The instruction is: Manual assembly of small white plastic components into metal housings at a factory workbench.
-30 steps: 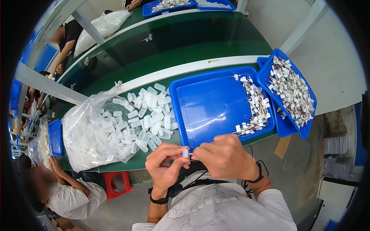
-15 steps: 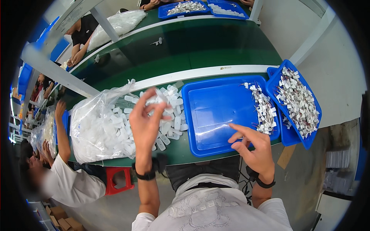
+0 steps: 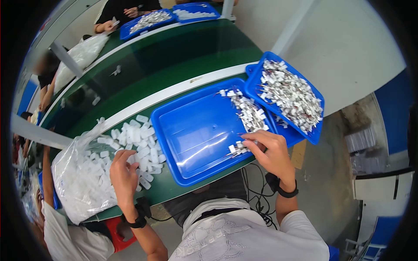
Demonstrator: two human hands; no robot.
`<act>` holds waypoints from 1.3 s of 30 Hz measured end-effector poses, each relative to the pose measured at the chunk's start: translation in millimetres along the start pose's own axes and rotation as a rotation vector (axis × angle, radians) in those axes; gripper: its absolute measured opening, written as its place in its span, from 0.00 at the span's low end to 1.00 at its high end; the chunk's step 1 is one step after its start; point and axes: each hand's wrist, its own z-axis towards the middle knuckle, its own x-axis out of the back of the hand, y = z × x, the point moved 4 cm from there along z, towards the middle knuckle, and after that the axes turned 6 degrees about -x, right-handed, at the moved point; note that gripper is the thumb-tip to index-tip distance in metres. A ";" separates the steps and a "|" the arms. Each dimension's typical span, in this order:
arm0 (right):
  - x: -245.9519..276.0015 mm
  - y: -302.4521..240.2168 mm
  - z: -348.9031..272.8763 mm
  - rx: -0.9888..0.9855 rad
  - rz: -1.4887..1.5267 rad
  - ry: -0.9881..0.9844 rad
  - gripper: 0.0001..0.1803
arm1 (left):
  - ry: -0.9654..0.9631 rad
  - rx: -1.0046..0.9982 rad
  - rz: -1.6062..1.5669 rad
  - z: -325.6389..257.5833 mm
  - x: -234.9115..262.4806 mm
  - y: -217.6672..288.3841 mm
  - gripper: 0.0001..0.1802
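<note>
My left hand (image 3: 123, 174) is at the near side of a loose pile of whitish translucent plastic pieces (image 3: 148, 143). Its fingers curl towards the thumb, and whatever lies between them is hidden. Over the right side of a large blue tray (image 3: 191, 174), my right hand (image 3: 271, 152) pinches a small wired part (image 3: 240, 135) between thumb and forefinger; only a thin dark tip shows clearly. Small white-tagged wired parts (image 3: 251, 116) lie in a band along that tray's right side, with a smaller cluster (image 3: 237, 149) beside my right fingertips.
A clear bag (image 3: 78, 182) spills plastic pieces at the left. Another blue tray (image 3: 317, 98), heaped with wired parts, rests tilted at the right. A white rail (image 3: 174, 89) runs behind my tray. Across the green table a person handles parts near two blue trays; another sits at my left.
My view has swung to the right. My left hand has lowered to the near side of the plastic pile. My right hand has closed its fingertips on a wired part in the tray.
</note>
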 end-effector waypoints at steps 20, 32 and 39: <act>-37.2 1.1 31.6 0.107 -0.324 -0.372 0.12 | 0.214 0.121 -0.912 -41.4 4.0 30.4 0.23; -35.8 -1.8 27.7 0.090 -0.192 -0.300 0.13 | 0.168 0.250 -1.191 -51.9 -18.4 27.5 0.27; -30.8 -5.0 24.0 0.132 -0.287 -0.162 0.09 | 0.252 0.273 -1.165 -54.1 -13.4 27.9 0.22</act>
